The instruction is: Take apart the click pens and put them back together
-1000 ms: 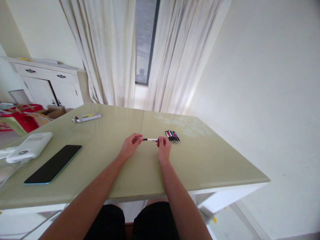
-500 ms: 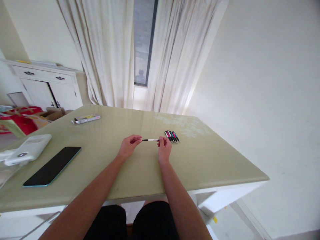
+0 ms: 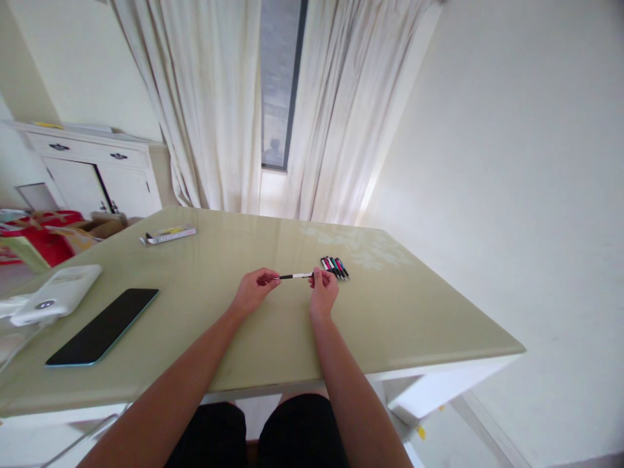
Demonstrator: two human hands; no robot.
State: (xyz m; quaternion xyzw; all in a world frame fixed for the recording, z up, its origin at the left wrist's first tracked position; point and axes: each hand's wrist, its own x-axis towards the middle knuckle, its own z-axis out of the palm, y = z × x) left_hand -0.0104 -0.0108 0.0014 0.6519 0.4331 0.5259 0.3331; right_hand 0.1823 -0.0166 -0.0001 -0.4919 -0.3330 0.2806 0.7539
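Note:
A slim black and white pen (image 3: pixel 295 276) lies level between my two hands, just above the table. Its black end points left, where the thumb and fingertips of my left hand (image 3: pixel 253 289) close around the tip. My right hand (image 3: pixel 323 294) pinches the other end, and its fingers hide that part of the pen. Just behind my right hand, several pens (image 3: pixel 336 268) with black, white, pink and teal parts lie side by side on the table.
On the left of the table (image 3: pixel 414 318) lie a dark-screened phone (image 3: pixel 104 327) and a white device (image 3: pixel 61 292) with a cable. Farther back is a clear-and-white package (image 3: pixel 169 235) with something yellow inside. Curtains (image 3: pixel 219 117) hang behind; a wall rises on the right.
A little more of the pen's black end shows beside my left fingertips. Both hands appear slightly lower in the picture, along with the table, and the pen tilts slightly more.

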